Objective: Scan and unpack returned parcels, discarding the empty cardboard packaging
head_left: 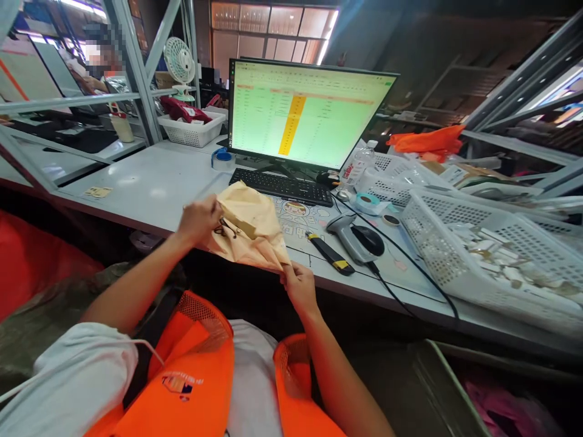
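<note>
Left hand [199,220] and right hand [299,284] both got fingers clamped on one bag [262,206], bench's [132,185] front edge, one cutter [328,252] nearby.

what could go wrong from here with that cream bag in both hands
The black-and-yellow utility knife lies near the right hand; a sideways sweep might knock it. The black cord of the grey handheld scanner crosses the edge of the white table and could catch the right arm. The cream fabric bag, gripped by the right hand and left hand, overlaps the black keyboard in this view, so lowering it might press keys.
</note>
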`<state>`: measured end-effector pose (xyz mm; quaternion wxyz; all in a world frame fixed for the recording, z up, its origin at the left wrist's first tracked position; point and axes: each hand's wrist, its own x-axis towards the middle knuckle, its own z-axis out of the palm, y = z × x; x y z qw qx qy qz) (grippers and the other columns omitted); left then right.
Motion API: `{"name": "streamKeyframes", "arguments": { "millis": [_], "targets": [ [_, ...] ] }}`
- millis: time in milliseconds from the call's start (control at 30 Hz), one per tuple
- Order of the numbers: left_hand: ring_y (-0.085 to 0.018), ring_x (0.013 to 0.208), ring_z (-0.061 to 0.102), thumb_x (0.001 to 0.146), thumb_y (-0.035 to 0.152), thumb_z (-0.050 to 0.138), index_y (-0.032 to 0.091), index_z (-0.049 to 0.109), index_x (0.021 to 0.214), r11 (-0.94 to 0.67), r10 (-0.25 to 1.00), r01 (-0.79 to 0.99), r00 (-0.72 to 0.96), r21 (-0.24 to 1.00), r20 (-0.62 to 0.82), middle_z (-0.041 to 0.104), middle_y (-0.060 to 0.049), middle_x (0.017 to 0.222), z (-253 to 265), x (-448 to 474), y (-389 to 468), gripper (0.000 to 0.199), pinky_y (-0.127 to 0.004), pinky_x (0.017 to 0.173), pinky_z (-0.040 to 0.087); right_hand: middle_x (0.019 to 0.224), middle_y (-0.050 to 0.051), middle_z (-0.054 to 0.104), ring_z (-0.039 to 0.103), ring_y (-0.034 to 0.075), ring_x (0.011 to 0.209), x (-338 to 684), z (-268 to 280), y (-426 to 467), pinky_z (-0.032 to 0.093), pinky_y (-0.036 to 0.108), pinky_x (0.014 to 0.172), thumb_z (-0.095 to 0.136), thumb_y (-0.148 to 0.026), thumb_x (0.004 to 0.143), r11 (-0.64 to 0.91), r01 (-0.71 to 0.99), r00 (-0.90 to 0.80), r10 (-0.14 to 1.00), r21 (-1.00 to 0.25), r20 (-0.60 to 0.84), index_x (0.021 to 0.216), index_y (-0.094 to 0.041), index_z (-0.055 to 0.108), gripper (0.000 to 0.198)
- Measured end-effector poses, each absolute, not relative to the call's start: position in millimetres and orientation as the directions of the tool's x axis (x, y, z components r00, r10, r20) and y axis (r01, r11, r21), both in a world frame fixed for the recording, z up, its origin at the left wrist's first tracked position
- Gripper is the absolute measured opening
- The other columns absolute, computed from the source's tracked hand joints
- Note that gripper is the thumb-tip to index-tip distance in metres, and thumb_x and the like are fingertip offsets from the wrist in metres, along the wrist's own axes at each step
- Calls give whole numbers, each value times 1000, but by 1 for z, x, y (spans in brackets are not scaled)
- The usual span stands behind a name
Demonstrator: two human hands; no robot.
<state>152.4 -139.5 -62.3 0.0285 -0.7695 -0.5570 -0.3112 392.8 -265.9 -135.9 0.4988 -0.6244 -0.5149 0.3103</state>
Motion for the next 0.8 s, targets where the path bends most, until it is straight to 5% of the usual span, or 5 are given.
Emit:
{"name": "streamKeyframes", "arguments": {
  "millis": [133, 433, 600, 700, 800],
  "targets": [
    [-21, 64, 59, 95, 26, 52, 18, 63, 86, -319, 794, 918, 124, 234, 595, 63, -6, 68, -38, 133, -130, 16, -28, 62, 31, 54, 1, 52, 46, 14, 53, 404, -128, -271, 33, 26, 51, 49, -51, 90, 65, 456, 250, 948, -888, 198, 57, -21, 51, 45],
    [-17, 74, 62, 96, 28, 55, 18, 61, 92, -729, 593, 664, 494, 164, 636, 67, -4, 83, -5, 176, -220, 13, -27, 65, 41, 63, 1, 58, 52, 15, 54, 387, -113, -272, 41, 26, 51, 57, -62, 89, 150, 323, 90, 978, -934, 188, 81, -17, 63, 46],
    [-20, 79, 69, 102, 28, 45, 17, 64, 94, -805, 593, 564, 758, 183, 271, 71, -7, 87, -6, 204, -247, 23, -29, 72, 49, 63, 3, 60, 51, 15, 56, 372, -113, -276, 40, 26, 52, 52, -58, 95, 268, 328, 38, 954, -906, 297, 74, -18, 60, 46],
    [-27, 84, 72, 101, 28, 46, 15, 66, 96, -692, 722, 720, 690, 45, 52, 73, -11, 92, -17, 204, -231, 25, -34, 73, 51, 69, 5, 62, 55, 16, 62, 372, -114, -282, 43, 27, 58, 50, -48, 99, 344, 400, 11, 925, -849, 380, 75, -18, 60, 40],
    [-35, 105, 69, 94, 48, 60, 10, 59, 125, -592, 802, 805, 593, -35, 76, 71, -18, 113, -27, 195, -210, 49, -39, 80, 53, 77, 6, 64, 59, 17, 71, 367, -114, -287, 46, 29, 66, 49, -38, 100, 443, 472, -42, 875, -762, 483, 80, -17, 62, 32]
  ]
}}
